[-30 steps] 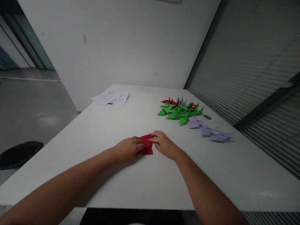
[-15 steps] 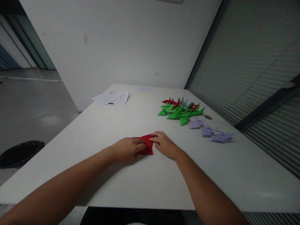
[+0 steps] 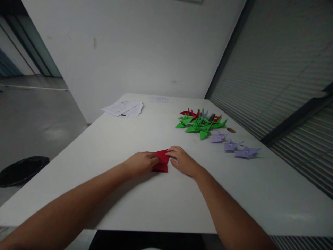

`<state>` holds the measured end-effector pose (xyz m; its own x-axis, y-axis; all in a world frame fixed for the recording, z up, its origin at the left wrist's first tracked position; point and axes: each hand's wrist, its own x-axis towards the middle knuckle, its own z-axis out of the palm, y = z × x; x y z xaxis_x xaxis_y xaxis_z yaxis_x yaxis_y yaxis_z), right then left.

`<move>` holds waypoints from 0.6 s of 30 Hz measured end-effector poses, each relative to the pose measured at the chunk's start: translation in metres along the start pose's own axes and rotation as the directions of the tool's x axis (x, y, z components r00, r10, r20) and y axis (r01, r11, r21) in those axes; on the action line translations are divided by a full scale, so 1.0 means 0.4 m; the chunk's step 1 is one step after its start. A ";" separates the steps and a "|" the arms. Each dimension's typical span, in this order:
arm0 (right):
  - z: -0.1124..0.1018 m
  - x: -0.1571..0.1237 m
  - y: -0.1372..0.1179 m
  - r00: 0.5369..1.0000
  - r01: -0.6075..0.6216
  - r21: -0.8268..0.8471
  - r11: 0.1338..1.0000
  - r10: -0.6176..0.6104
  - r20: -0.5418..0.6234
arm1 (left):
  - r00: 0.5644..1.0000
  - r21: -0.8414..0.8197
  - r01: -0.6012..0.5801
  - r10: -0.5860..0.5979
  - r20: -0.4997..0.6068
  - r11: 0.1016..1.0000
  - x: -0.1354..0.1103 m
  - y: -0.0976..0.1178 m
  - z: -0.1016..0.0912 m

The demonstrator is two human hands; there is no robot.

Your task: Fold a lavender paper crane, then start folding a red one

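Note:
A folded red sheet of origami paper point(image 3: 162, 159) lies on the white table in front of me, with a crease running across it. My left hand point(image 3: 142, 163) holds the paper's left side, fingers bent over it; the thumb is mostly hidden. At the upper right corner, the fingertips of my right hand point(image 3: 182, 160) rest on the paper, stretched out, with the thumb spread away from them beside the right edge.
Green paper cranes point(image 3: 199, 125) and red ones point(image 3: 191, 113) cluster at the back right. Several lilac cranes point(image 3: 247, 151) stand nearer, by a brown round object point(image 3: 231, 130). Printed sheets point(image 3: 122, 108) lie at the back left. A black-lined bin point(image 3: 24, 170) is on the floor.
The red paper has shifted slightly left, along with my left hand's fingers. My right thumb has come away from the paper, and its fingertips stay at the upper corner.

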<state>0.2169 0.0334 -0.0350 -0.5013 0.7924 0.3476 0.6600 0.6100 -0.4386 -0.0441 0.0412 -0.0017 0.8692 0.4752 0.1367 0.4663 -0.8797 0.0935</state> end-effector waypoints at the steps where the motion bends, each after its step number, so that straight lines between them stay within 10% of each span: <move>1: 0.000 0.000 0.000 1.000 0.003 0.002 1.000 -0.003 -0.011 | 1.000 0.004 0.028 -0.028 0.005 1.000 0.000 -0.002 0.001; 12: -0.009 0.010 -0.015 0.966 0.080 0.014 0.997 -0.074 -0.247 | 0.896 -0.294 0.363 -0.418 -0.151 0.884 0.003 -0.021 -0.003; 18: -0.034 0.011 -0.043 0.892 0.089 -0.035 0.995 -0.095 -0.443 | 0.743 -0.828 0.301 -0.661 -0.108 0.474 0.019 -0.025 0.019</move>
<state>0.2109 0.0260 -0.0145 -0.2620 0.6441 0.7187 0.6319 0.6773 -0.3766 -0.0410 0.0533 -0.0090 0.3200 0.9361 0.1461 0.3464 -0.2591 0.9016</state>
